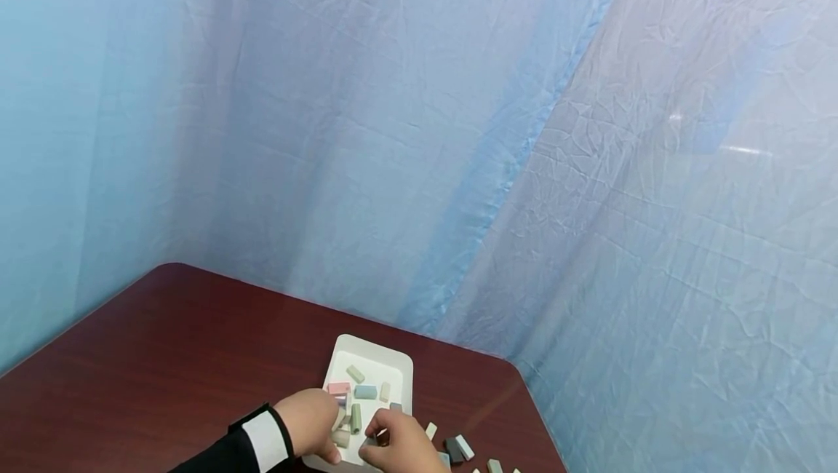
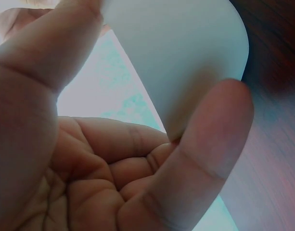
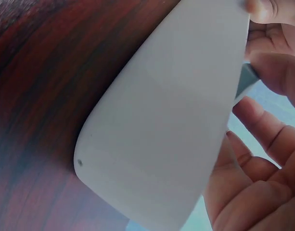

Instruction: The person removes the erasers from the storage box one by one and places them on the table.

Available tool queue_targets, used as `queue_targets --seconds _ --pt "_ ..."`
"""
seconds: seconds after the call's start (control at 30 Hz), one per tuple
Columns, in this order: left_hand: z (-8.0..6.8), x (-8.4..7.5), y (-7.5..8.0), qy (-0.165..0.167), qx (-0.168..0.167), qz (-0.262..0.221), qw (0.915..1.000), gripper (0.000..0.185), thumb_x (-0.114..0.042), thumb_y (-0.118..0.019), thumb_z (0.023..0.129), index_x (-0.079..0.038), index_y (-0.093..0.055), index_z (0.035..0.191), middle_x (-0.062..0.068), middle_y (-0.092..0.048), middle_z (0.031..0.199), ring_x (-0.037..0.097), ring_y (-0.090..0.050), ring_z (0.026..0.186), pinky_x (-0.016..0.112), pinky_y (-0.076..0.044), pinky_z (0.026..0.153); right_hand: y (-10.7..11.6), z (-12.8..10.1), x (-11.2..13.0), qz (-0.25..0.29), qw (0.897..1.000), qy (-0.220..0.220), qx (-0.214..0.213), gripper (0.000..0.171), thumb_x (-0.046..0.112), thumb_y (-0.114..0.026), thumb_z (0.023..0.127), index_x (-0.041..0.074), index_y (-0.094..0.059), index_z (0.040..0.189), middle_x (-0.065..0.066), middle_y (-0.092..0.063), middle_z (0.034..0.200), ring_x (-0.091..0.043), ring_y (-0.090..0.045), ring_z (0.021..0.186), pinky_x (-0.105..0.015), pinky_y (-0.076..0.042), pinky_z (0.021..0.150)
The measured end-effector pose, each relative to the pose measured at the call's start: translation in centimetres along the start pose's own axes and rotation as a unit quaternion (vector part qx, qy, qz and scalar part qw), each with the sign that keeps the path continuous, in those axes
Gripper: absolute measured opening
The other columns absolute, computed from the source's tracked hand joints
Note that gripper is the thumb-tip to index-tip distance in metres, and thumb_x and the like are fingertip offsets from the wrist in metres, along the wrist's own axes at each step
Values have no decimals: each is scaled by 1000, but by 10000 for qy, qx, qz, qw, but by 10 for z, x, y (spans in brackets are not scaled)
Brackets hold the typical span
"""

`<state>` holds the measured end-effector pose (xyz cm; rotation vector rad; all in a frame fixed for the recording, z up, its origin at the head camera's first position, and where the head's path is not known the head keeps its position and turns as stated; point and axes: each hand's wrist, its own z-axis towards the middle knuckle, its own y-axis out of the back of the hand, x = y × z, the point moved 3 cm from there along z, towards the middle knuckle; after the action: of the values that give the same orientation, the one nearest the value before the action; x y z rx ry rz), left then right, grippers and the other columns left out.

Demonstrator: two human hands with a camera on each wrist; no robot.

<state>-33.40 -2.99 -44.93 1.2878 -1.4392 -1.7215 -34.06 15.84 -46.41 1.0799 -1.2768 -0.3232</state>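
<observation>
Bare table (image 1: pixel 164 356) is lying open left of the white tray (image 1: pixel 393 360), while loose blocks (image 1: pixel 458 447) are crowding its right side.

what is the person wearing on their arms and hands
The left hand is bare, with no glove or ring that shows. Its arm wears a black sleeve ending in a white cuff. The right hand is also bare; its sleeve is out of view.

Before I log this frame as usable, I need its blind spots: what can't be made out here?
- Head view: left hand and right hand cover the white tray front; whether either holds a block is hidden.
- Head view: loose blocks are cut by the bottom edge.
- Wrist views: the tray's outer wall fills the frame, hiding its contents.
</observation>
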Motion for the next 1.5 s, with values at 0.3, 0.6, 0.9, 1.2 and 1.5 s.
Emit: queue_targets --seconds 0.3,0.6,0.9,1.2,1.5 --pt "0 1 0 -54 -45 -79 9999 43 -50 -82 65 -15 -57 58 -2 -51 56 12 -40 52 32 -37 56 3 -2 3 -19 10000 -17 -19 12 26 -73 80 22 -62 83 12 -61 79 -3 -58 67 -25 -46 60" --pt "0 0 0 27 -8 3 10000 44 -51 -82 65 -14 -59 59 -1 -52 57 13 -43 53 32 -39 58 3 -5 6 90 10000 13 -5 12 24 -73 79 19 -63 84 10 -62 80 -3 -59 68 -24 -47 61" --pt "1 1 -1 15 -37 81 10000 45 -52 -82 65 -14 -59 59 -1 -52 57 13 -44 53 32 -40 58 2 -5 7 75 9998 150 -86 13 24 -74 79 18 -63 84 12 -64 81 -1 -62 71 -23 -48 61" --pt "2 1 -1 124 50 124 9998 46 -53 -82 64 -12 -61 60 1 -55 58 13 -47 55 34 -42 60 1 -4 7 143 9992 362 -45 12 24 -75 80 17 -69 87 10 -66 86 1 -61 75 -22 -49 64" --pt "2 -1 0 164 28 159 9997 46 -53 -82 64 -12 -61 60 1 -54 58 13 -45 55 34 -42 60 24 0 -3 -877 9911 434 -904 8 22 -73 82 23 -73 91 12 -62 85 1 -54 75 -22 -46 63"
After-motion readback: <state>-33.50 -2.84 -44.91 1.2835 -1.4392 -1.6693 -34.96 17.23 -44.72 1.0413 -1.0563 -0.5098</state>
